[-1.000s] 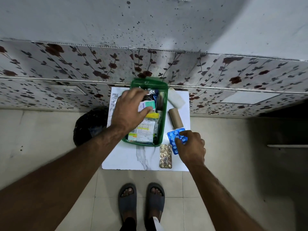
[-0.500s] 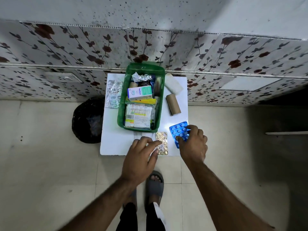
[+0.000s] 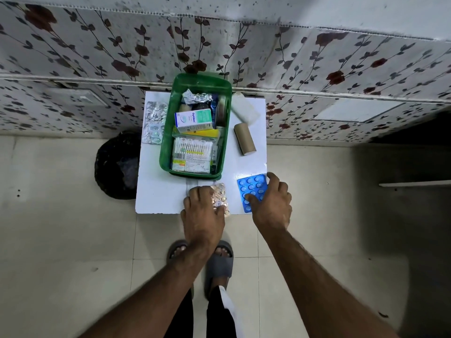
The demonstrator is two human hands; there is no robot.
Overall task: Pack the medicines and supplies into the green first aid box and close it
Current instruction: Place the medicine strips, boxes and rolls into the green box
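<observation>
Both hands press blister strips [image 3: 220,198] at table's near edge [image 3: 158,211].

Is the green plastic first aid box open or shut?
Open: the green plastic first aid box shows a white carton and swab pack inside; no lid covers it.

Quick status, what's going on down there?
Left hand on gold pill strip, right hand on blue blister pack. Green box open, part-filled. Nothing in the way.
</observation>
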